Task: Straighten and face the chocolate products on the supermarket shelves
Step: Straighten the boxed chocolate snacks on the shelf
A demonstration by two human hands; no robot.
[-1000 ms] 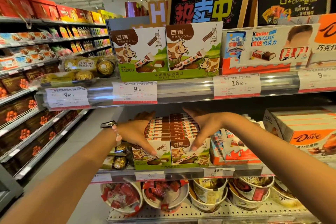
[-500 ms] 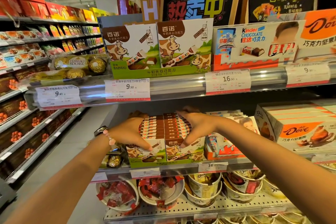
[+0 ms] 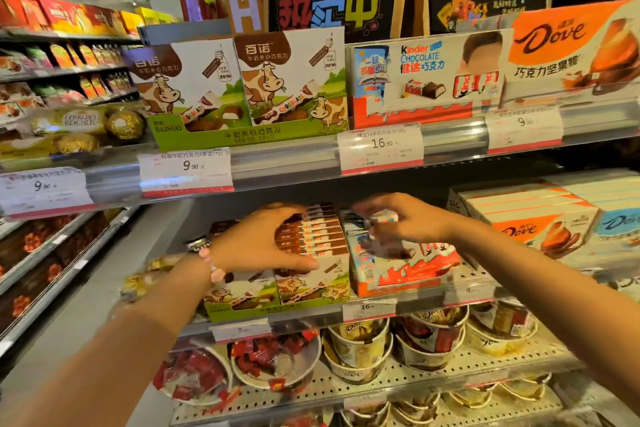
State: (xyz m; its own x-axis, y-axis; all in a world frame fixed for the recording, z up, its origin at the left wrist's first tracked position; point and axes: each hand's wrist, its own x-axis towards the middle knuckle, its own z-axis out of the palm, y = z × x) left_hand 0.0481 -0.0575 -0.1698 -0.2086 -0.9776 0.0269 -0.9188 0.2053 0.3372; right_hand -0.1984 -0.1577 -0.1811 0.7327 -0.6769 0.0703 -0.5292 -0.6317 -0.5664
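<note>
On the middle shelf stands a green Bainuo display box (image 3: pixel 277 291) with cow pictures, filled with stacked brown-and-white chocolate packs (image 3: pixel 311 236). My left hand (image 3: pixel 256 243) lies over the left stack, fingers spread across the packs and the box front. To its right sits a red and white Kinder display box (image 3: pixel 405 270). My right hand (image 3: pixel 408 218) is over it and pinches a small white Kinder pack (image 3: pixel 382 217) near the top of the row. The image is blurred around both hands.
The upper shelf carries Bainuo boxes (image 3: pixel 242 87), a Kinder box (image 3: pixel 426 76), a Dove box (image 3: pixel 571 48) and Ferrero Rocher (image 3: pixel 86 125). Dove boxes (image 3: pixel 533 218) stand right of the Kinder box. Tubs of Dove chocolates (image 3: pixel 360 354) fill the lower wire shelf. An aisle runs at left.
My right hand left the right side of the Bainuo packs and moved right onto the Kinder box, taking a small pack. My left hand shifted right across the Bainuo stacks.
</note>
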